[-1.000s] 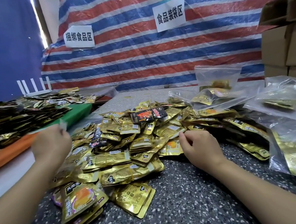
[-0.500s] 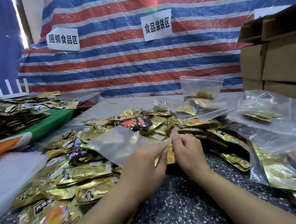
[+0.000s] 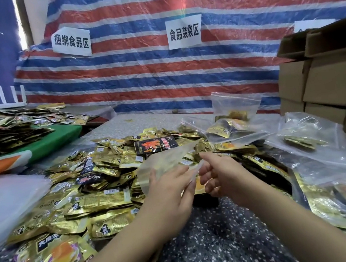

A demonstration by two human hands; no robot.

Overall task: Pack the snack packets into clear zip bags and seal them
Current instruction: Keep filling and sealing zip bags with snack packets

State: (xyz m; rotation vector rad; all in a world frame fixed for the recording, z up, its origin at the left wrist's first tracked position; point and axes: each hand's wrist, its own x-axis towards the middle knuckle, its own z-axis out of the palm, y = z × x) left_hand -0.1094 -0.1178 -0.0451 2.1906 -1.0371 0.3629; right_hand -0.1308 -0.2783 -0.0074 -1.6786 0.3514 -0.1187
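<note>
Left hand: at the centre of the view, above the near edge of the packet heap. Its grip pinches the lower edge of an empty zip bag.
Right hand: just beside the left, at its 3 o'clock. Its fingertips pinch the same bag at its right-hand edge; the other fingers are loosely curled.
Zip bag: clear and flat, held up between both hands and slanting away toward 1 o'clock. Nothing is inside it. Whether its mouth is parted cannot be told.
Packets: a wide heap of gold snack packets on the speckled desk, spreading from 9 o'clock to 12 o'clock of the hands. One black packet lies on top at 12 o'clock.
Filled bags: several clear bags holding gold packets lie from 1 o'clock round to 4 o'clock.
Boxes: stacked cardboard at 2 o'clock, by the striped tarp.
Step, as a judgement: opening the bag before filling.
Risks: the thin film may cling, so the fingers could slide without parting the mouth. A one-sided pull could crease the zip track and spoil the later seal. The slippery heap may shed packets if a wrist brushes it.
</note>
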